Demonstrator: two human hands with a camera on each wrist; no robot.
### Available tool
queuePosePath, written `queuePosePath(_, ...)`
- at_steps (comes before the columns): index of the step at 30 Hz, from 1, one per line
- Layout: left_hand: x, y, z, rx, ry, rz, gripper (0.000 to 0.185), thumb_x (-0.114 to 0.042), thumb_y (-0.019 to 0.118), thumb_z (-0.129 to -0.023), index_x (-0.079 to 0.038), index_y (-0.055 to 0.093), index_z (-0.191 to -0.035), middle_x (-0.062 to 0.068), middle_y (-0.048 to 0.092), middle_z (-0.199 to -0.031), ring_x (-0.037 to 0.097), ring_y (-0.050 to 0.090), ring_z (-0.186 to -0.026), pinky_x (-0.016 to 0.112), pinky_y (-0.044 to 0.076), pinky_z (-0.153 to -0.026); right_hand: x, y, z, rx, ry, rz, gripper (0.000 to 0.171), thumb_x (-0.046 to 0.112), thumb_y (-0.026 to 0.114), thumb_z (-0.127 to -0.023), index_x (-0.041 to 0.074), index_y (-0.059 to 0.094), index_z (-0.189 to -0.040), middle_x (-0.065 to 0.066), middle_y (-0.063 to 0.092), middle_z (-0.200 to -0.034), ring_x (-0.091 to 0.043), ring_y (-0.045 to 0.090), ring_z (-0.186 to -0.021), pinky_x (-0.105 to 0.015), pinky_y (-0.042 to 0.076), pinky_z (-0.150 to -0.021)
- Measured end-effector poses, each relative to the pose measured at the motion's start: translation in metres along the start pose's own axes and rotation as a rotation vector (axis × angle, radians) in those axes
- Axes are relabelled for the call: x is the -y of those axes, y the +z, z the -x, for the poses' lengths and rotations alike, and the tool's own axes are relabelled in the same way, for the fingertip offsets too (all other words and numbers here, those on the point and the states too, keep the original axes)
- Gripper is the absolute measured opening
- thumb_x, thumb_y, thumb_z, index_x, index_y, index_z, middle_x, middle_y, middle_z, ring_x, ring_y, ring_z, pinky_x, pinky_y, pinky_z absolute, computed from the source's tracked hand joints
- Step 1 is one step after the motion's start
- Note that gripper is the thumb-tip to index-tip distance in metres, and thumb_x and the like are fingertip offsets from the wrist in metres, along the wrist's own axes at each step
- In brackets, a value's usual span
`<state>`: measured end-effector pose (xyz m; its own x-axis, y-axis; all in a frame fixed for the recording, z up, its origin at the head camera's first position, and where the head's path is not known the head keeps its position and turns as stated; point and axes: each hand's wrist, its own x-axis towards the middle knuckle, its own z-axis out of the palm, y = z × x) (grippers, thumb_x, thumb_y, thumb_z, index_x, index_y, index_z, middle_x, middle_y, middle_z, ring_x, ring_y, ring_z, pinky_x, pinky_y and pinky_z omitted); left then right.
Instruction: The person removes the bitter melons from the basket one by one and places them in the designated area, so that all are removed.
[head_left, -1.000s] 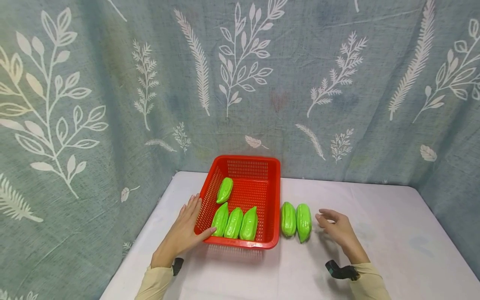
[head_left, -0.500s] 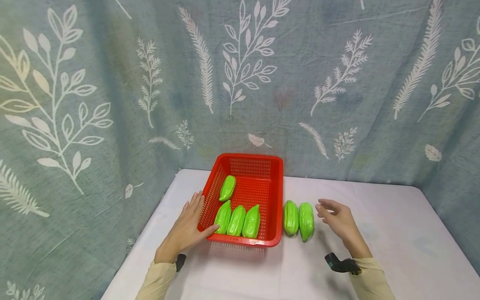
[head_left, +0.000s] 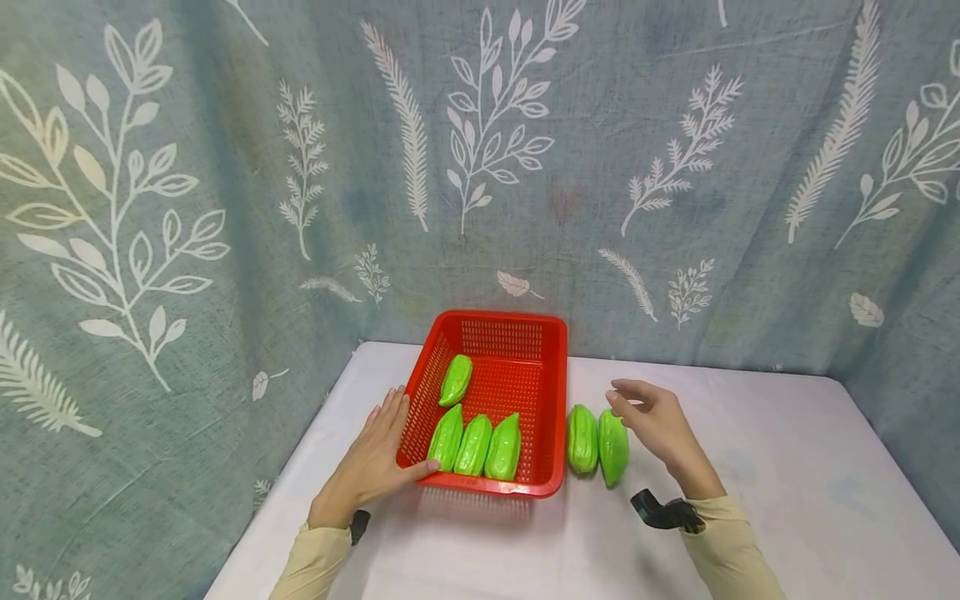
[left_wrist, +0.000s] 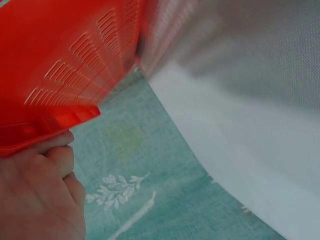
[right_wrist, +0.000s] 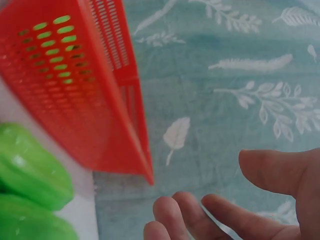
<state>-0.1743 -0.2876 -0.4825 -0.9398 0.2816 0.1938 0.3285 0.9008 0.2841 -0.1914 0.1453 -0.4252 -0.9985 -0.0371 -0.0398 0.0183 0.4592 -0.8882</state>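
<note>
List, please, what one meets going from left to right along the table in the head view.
Left hand → red perforated plastic basket with four green ridged plastic gourds inside → two green ridged plastic gourds on the white table, one beside the other → right hand.

The red basket (left_wrist: 65, 65) is blurred and cut off in both wrist views.

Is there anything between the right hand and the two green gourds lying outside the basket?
Nothing visible. The right hand hovers open just above and beside the nearer gourd, with no object between them. The other gourd lies beyond it, against the red basket.
</note>
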Motion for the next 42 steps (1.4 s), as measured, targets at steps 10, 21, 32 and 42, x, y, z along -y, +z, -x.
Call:
queuePosePath(10, -0.001, 0.001, 0.000, -0.004, -0.010, -0.016, 0.121, -0.074, 0.066, -0.083, 0.003, 0.019, -0.163, 0.020, 0.016, -0.173, 0.036, 0.016, -0.162, 0.057, 0.020, -0.130, 0.033, 0.012, -0.011, 0.025, -0.119, 0.005, 0.048, 0.032, 0.061, -0.104, 0.002, 0.060, -0.142, -0.023, 0.068, -0.135, -0.033, 0.075, -0.108, -0.043, 0.063, -0.092)
queuePosePath(21, -0.001, 0.005, 0.000, -0.014, -0.019, -0.001, 0.120, -0.075, 0.065, -0.083, 0.003, 0.020, -0.163, 0.019, 0.017, -0.174, 0.036, 0.016, -0.162, 0.057, 0.021, -0.130, 0.050, 0.030, -0.024, 0.067, -0.208, -0.039, 0.046, 0.026, 0.064, -0.102, -0.004, 0.062, -0.138, -0.025, 0.070, -0.124, -0.036, 0.076, -0.104, -0.039, 0.065, -0.084)
queuePosePath(32, 0.000, 0.001, -0.001, 0.011, -0.034, 0.002, 0.121, -0.077, 0.065, -0.083, 0.000, 0.018, -0.164, 0.015, 0.012, -0.175, 0.034, 0.011, -0.164, 0.057, 0.017, -0.131, 0.065, 0.049, -0.036, 0.103, -0.204, -0.022, 0.045, 0.026, 0.066, -0.101, -0.002, 0.063, -0.136, -0.021, 0.072, -0.123, -0.033, 0.076, -0.095, -0.034, 0.064, -0.078)
queuePosePath(42, -0.002, 0.002, 0.000, 0.023, -0.042, 0.021, 0.121, -0.076, 0.065, -0.083, 0.000, 0.017, -0.164, 0.016, 0.012, -0.175, 0.035, 0.011, -0.163, 0.058, 0.017, -0.130, 0.068, 0.066, -0.048, 0.150, -0.118, 0.012, 0.052, 0.029, 0.066, -0.101, -0.002, 0.058, -0.143, -0.022, 0.067, -0.133, -0.022, 0.076, -0.081, -0.036, 0.065, -0.077)
